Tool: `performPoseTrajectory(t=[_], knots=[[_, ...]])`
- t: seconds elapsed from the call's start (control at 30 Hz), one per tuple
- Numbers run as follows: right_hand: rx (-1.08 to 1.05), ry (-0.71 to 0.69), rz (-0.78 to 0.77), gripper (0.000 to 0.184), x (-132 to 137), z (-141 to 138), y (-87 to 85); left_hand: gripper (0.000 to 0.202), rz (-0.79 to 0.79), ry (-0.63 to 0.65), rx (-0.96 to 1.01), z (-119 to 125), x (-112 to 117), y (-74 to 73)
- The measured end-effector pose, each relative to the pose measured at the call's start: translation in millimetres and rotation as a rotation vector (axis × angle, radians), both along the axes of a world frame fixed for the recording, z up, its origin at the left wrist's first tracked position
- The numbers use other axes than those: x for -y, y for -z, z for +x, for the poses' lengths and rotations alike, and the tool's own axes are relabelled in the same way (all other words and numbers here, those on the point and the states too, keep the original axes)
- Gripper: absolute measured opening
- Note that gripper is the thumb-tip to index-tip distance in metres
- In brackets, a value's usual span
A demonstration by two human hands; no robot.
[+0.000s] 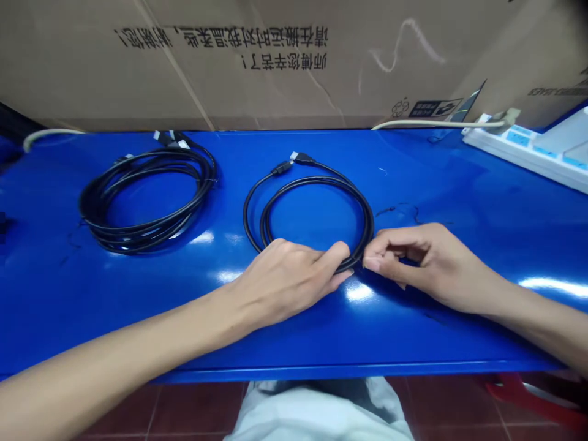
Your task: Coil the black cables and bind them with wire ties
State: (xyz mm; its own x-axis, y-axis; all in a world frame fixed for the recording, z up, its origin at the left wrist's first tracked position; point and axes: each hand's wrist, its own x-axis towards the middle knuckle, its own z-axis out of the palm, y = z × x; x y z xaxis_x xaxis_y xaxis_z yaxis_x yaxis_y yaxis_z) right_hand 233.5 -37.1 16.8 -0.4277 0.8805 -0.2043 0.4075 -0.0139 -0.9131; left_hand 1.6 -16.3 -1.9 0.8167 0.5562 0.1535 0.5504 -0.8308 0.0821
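Note:
A coil of thin black cable (316, 180) lies on the blue table top (294, 331), with its two black plugs (294, 162) at the far side. My left hand (287, 282) rests over the coil's near edge, fingers closed on the cable. My right hand (413, 263) comes in from the right, its thumb and fingertips pinched at the coil's lower right. A second, thicker black cable coil (138, 237) lies further left, untouched, with its plugs at the back. Neither hand is near it.
A white power strip (519, 147) with blue switches stands at the back right, and a white cord (436, 124) runs from it along the table's far edge. Printed cardboard (229, 61) stands behind the table. A light-trousered leg (316, 410) and red floor tiles (193, 410) show below the near edge.

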Motion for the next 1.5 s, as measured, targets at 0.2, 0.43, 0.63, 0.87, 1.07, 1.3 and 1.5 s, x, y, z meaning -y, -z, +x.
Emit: performPoseTrajectory(t=[0.2,0.43,0.63,0.87,1.07,1.3,1.5], knots=[[-0.024,-0.022,0.031,0.018,0,-2,-0.1,0.027,-0.003,0.0,-0.013,-1,0,0.0],[-0.215,0.097,0.075,0.017,-1,7,-1.8,0.034,0.076,0.046,-0.013,-2,-1,1.5],[0.252,0.224,0.544,0.019,-12,19,-9.7,0.029,0.036,0.037,-0.008,-1,-1,-1.1],[0.841,0.204,0.64,0.012,-27,26,-7.9,0.029,-0.054,-0.09,0.056,0,0,-10.1],[0.833,0.345,0.858,0.02,-24,24,-6.7,0.027,-0.028,-0.071,0.138,-2,-1,-9.4],[-0.032,0.292,0.049,0.032,-16,8,-12.8,0.028,0.043,0.193,0.175,-1,6,-8.1],[-0.363,0.31,-0.347,0.025,-18,6,-9.4,0.038,-0.018,0.298,0.129,-2,1,-8.9]])
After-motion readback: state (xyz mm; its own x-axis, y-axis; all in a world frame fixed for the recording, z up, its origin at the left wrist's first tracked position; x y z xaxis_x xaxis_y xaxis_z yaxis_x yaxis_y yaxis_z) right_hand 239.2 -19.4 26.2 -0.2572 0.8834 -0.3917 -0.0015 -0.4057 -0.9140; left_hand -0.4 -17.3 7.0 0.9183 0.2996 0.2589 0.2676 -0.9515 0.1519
